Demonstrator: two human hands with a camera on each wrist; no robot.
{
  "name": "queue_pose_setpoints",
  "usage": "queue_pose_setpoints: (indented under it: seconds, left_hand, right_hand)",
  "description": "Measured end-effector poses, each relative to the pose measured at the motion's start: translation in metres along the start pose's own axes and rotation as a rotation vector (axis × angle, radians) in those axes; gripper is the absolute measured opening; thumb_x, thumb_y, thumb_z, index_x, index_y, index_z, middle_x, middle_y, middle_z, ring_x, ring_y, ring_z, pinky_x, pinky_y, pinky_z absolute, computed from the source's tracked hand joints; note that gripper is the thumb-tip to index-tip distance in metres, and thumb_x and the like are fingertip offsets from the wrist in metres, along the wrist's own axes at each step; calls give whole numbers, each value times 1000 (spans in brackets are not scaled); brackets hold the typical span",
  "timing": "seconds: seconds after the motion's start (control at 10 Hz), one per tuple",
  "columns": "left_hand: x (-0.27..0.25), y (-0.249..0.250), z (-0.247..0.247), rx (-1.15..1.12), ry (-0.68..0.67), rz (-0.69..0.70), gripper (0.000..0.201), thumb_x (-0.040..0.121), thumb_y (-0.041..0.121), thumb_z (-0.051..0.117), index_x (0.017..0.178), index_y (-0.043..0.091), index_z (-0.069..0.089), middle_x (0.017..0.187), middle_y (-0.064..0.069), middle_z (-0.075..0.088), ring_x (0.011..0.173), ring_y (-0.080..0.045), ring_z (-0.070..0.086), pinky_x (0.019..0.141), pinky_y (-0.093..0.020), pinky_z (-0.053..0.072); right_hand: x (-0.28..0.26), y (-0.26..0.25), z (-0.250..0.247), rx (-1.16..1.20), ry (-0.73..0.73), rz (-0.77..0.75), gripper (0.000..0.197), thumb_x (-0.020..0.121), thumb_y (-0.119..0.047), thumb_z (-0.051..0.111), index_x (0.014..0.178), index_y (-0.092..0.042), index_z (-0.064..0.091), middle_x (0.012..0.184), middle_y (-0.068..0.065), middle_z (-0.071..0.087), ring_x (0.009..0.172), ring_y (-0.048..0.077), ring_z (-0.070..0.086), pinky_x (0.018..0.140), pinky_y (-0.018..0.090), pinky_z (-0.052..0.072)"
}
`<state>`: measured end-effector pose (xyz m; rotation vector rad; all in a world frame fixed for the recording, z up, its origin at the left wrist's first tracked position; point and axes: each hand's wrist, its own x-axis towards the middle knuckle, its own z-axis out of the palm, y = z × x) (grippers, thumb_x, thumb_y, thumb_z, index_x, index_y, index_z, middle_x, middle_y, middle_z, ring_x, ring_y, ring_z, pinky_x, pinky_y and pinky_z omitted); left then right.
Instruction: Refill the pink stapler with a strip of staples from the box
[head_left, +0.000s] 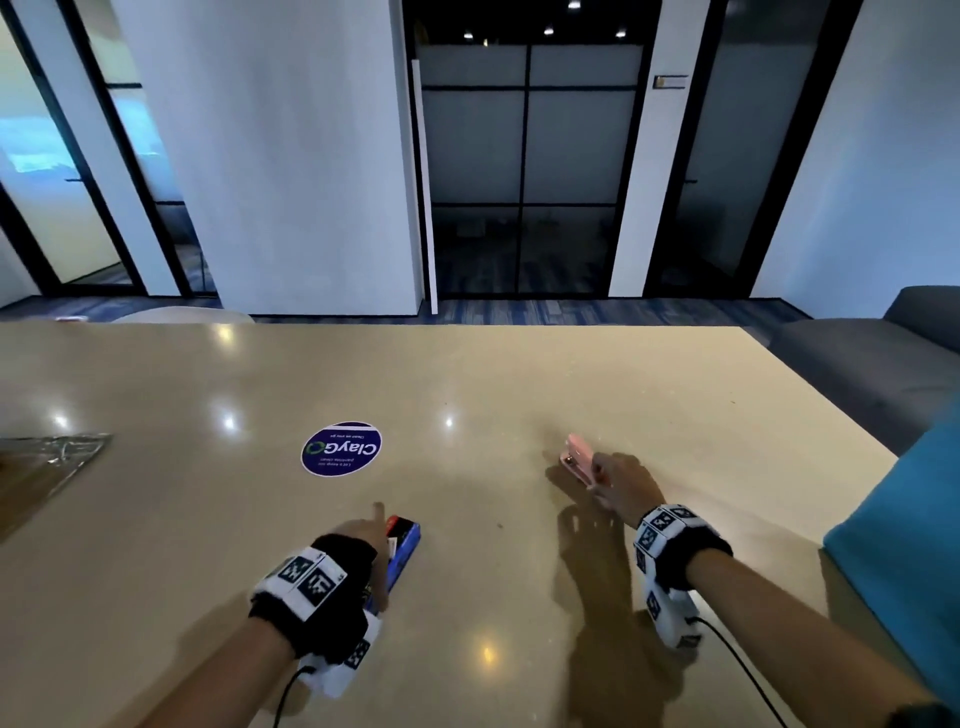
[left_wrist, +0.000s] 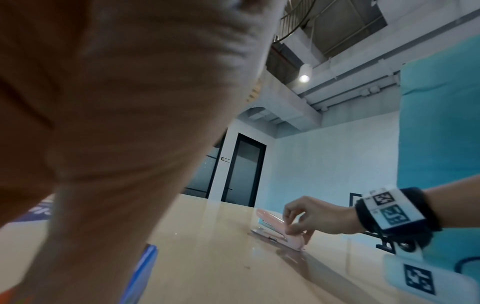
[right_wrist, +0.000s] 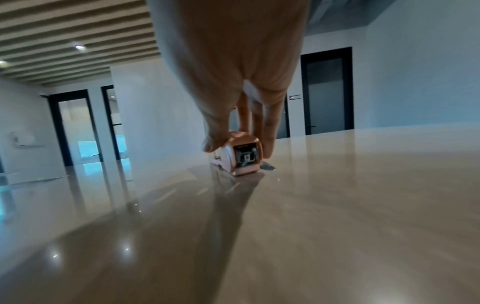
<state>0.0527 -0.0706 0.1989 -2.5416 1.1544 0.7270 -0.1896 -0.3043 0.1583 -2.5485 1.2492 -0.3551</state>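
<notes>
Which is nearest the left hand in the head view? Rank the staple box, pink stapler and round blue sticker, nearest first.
1. Staple box: under the left hand, touching it.
2. Round blue sticker: farther up the table, slightly left.
3. Pink stapler: far right, held by the right hand.

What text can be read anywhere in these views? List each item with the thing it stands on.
"ClayGo": on the round blue sticker on the table, upside down to the camera.
Smaller lines on that sticker: too small to read.
Staple box under the left hand: print too blurred.
Wall plate by the door: unreadable.
Wrist bands: square code markers only.
</notes>
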Motion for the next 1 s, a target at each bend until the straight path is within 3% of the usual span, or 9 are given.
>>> queue_pose_setpoints:
  seconds: [0.1,0.2,0.3,0.4,0.6,0.8,0.9,1.0]
  left_hand:
    - [2,0,6,-38,32,8,110,75,15,76,150,0,-3,143,-19,46,132,-33,48,106,-38,43]
    - [12,2,2,-70,78,35,105,72,15,77,148,1,5,136,-17,53,124,-32,55,98,-38,48]
    - [26,10,-6,-158,156,76,95,70,13,73,144,7,14,123,-17,62,112,-35,62,88,-39,53]
    - [43,26,-22,-209,182,141,74,76,13,66,139,14,26,119,-19,63,107,-36,64,86,-40,53]
    - [81,60,-56,-262,275,129,49,87,13,61,133,13,46,132,-15,56,118,-31,58,95,-34,47]
    - [106,71,-70,-267,317,115,43,93,16,55,135,12,45,127,-13,54,122,-32,55,99,-34,44]
    - [104,68,-72,-268,302,116,44,92,20,56,135,13,45,134,-16,53,121,-34,56,99,-36,44]
    - [106,61,-73,-255,299,119,47,92,27,54,135,12,44,131,-18,57,117,-36,59,95,-39,47]
  right_hand:
    - [19,-6,2,38,29,85,23,80,-10,69,100,-4,62,106,20,62,99,34,59,82,39,50]
    - [38,-6,5,126,41,122,16,77,1,65,93,-4,65,101,22,66,88,32,67,77,40,57]
    - [50,-7,7,200,20,194,22,86,-2,55,107,-2,63,113,22,62,95,32,65,84,35,52]
    - [60,-7,12,273,-12,281,29,93,-10,46,119,-4,57,127,19,54,117,32,51,95,34,43]
    - [74,-7,13,327,-30,339,31,94,-11,43,123,-5,53,131,17,52,120,29,50,98,33,41]
    - [79,-2,11,251,-70,305,34,91,-9,49,125,-7,51,132,14,50,120,28,48,94,29,41]
    - [75,-5,5,213,-106,275,35,91,-9,49,126,-7,52,133,15,49,121,29,47,95,30,41]
    - [74,-10,-3,200,-73,251,33,91,-8,48,123,-6,54,131,17,51,118,31,49,97,34,42]
